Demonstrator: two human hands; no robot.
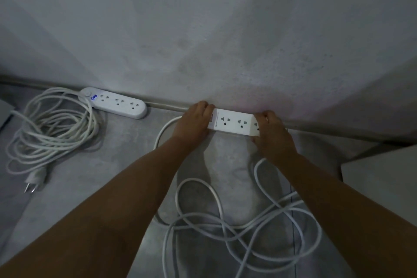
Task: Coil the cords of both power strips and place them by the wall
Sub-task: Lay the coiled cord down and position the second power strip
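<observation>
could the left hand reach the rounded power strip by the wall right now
Probably yes, after letting go: the left hand grips an end of the square strip, and only bare floor lies between it and the rounded strip.

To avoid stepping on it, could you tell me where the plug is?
In the head view, the plug lies on the floor at far left, beside the coiled cord.

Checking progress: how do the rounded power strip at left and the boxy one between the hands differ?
The rounded strip lies untouched; the boxy strip is gripped at its ends by the left hand and right hand. The rounded strip's cord is gathered in a coil; the boxy strip's cord sprawls in loose loops. Both are white, along the wall.
</observation>
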